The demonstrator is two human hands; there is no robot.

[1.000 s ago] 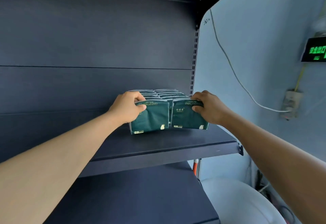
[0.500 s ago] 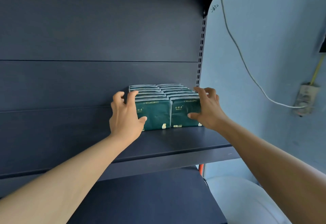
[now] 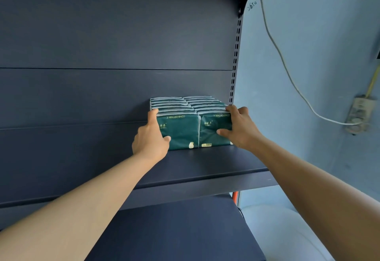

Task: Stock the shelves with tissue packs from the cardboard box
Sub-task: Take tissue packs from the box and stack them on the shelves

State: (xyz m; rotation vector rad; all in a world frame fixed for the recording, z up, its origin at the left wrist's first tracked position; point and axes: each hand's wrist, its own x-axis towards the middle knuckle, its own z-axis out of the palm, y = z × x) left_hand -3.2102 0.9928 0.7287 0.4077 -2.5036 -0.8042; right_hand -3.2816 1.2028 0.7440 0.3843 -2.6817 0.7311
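Two rows of dark green tissue packs (image 3: 181,131) stand upright side by side at the right end of the dark shelf (image 3: 205,168), pushed back toward the rear panel. My left hand (image 3: 151,137) lies flat against the left side of the left row, thumb on the front pack's face. My right hand (image 3: 240,129) presses the right side of the right row, fingertips on its top corner and thumb on its front. Neither hand closes around a pack. The cardboard box is out of view.
A lower shelf (image 3: 181,230) juts out below. The slotted upright (image 3: 235,55) stands right beside the packs. On the blue wall to the right run a white cable (image 3: 287,71) and a wall socket (image 3: 359,114). A pale rounded object (image 3: 287,236) sits low right.
Both hands let go of the front packs a second ago, spread open, and now rest against the outer sides of the two rows. The packs sit further back on the shelf.
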